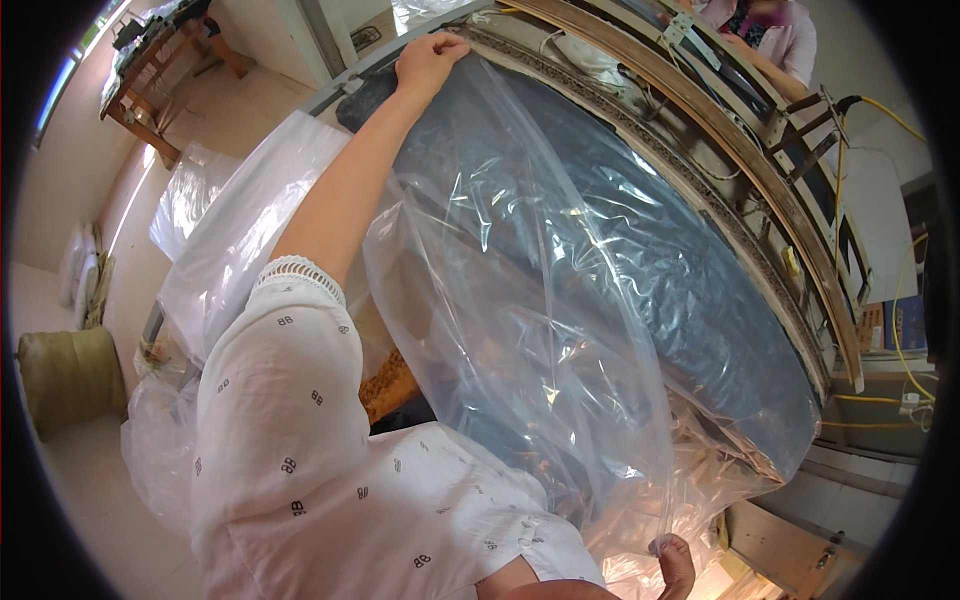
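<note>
A large sheet of clear plastic film (590, 350) lies wrinkled and shiny over a dark blue-grey surface on a machine bench (690, 250). At the far end my left hand (430, 65), arm stretched out, is closed in a pinch on the film's edge by the bench's far corner. Near my body at the lower right, my right hand (674, 566) also pinches the near edge of the film, fingers curled. Between the two hands the film hangs in long folds.
Along the bench's right side runs a long curved bar (800, 240) with metal brackets. Across it, a person in a pink shirt (795, 45) is at the far right. More plastic film (250, 220) hangs at the left. A yellow cable (900, 350) runs down the right. A green roll (70, 375) sits on the floor.
</note>
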`<state>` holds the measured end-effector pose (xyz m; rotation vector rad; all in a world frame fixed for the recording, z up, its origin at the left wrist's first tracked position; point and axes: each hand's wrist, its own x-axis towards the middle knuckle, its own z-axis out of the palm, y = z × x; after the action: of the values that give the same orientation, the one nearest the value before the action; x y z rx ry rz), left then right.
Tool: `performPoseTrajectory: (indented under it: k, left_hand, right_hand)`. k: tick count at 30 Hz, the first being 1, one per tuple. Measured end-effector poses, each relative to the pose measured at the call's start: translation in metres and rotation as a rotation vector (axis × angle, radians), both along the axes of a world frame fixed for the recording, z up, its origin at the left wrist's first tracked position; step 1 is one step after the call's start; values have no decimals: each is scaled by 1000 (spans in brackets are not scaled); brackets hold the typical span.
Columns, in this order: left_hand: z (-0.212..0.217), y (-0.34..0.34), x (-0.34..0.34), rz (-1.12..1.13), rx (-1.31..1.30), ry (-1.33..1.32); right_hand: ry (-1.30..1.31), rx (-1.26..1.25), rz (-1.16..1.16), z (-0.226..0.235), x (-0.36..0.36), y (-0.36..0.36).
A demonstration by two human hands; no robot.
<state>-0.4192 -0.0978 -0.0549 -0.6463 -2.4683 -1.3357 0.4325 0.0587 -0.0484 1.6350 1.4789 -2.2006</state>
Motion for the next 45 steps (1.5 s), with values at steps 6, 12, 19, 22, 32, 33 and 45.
performPoseTrajectory:
  k: [6, 12, 19, 22, 32, 33, 45]
  left_hand:
    - [4, -4, 7, -128, 388, 38]
    - [13, -19, 20, -232, 628, -59]
    - [-19, -26, -33, 84, -265, 558]
    - [-31, -139, -143, 230, -477, 722]
    - [-37, -56, -125, 51, -260, 304]
    - [-40, -58, -127, 40, -255, 312]
    - [88, -274, -75, 92, -202, -10]
  right_hand:
    - [-94, -172, 41, -32, 101, -1]
    - [-235, -20, 102, 6, 36, -33]
    - [-310, 191, 42, 11, 51, -50]
    - [-209, 315, 87, 18, 6, -6]
    - [-622, 2099, -175, 118, -95, 180]
    - [-650, 2110, -53, 96, -99, 210]
    - [-268, 1626, 8, 10, -160, 255]
